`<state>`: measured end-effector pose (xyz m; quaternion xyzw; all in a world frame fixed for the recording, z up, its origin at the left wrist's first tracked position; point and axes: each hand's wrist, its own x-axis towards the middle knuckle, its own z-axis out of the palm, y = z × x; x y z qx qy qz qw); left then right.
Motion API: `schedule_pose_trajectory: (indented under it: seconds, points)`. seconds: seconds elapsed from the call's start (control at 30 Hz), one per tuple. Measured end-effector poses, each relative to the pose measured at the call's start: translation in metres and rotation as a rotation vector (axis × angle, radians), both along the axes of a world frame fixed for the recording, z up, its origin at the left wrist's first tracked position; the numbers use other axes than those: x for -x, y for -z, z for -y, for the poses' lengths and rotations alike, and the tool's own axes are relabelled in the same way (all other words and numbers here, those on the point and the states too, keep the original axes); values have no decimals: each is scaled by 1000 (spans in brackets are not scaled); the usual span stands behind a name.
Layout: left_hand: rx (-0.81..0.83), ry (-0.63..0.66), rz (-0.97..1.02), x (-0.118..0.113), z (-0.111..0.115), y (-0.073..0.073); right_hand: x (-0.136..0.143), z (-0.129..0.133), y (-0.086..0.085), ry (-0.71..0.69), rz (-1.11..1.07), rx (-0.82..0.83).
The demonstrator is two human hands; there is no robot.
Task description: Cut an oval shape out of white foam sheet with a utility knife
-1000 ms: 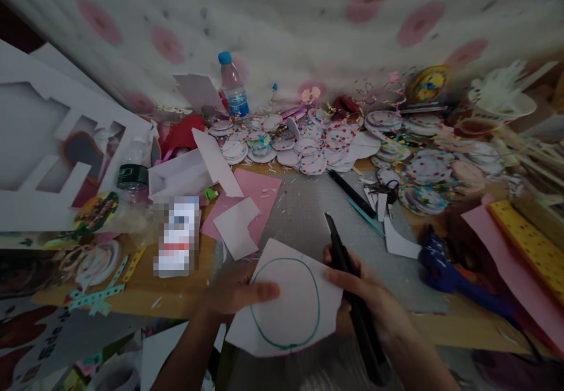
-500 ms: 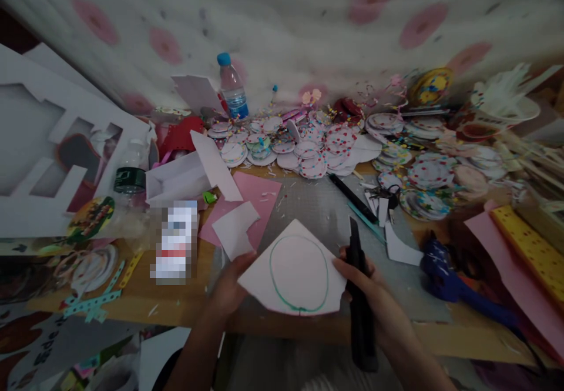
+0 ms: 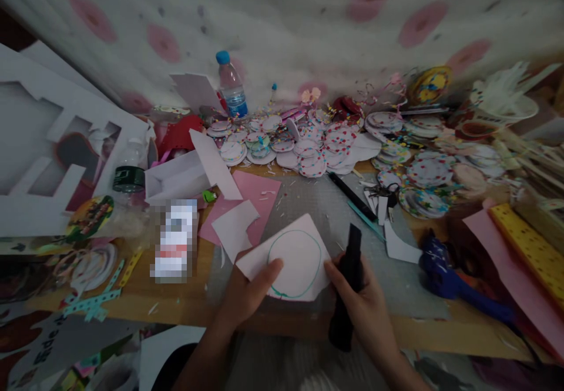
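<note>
A white foam board piece (image 3: 299, 261) with a green circle drawn on it is held above the front of the grey cutting mat (image 3: 308, 197). My left hand (image 3: 247, 297) pinches its left side, thumb lying on top over the circle's edge. In my right hand (image 3: 361, 297) is a black utility knife (image 3: 350, 261), its tip pointing away from me; no blade can be made out. The right thumb and fingertips also meet the board's right corner. White offcuts (image 3: 235, 229) lie on pink paper (image 3: 264, 191) beyond the left hand.
Decorated white discs (image 3: 312, 150) are heaped along the back, near a water bottle (image 3: 232, 88). A black marker-like stick (image 3: 352, 197) and keys (image 3: 388, 194) lie on the mat. A blue glue gun (image 3: 445, 273) is at right, a blurred-out phone-like thing (image 3: 176, 238) at left.
The board piece has turned and moved slightly left, and my left thumb now lies over its face. My right hand has shifted left with the knife, whose blade no longer shows.
</note>
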<state>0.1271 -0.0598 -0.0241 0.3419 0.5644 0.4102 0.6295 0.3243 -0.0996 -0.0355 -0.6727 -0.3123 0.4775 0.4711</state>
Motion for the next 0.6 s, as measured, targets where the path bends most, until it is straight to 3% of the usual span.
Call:
schedule_pose_trajectory:
  seconds: [0.1,0.17,0.27,0.4,0.6]
  points:
    - [-30,52,-162,8,-5,-14,-12,-6,-3,-41,48,-40]
    - [0,87,-149,14,-8,-22,-21,-11,-5,-23,18,-61]
    - [115,143,-54,17,-12,-28,-28,-16,-13,-91,-215,-51]
    - [198,243,32,11,-15,-31,-18,-20,-30,-218,-526,51]
    - [212,191,65,-2,-15,-32,-3,-23,-36,-115,-701,173]
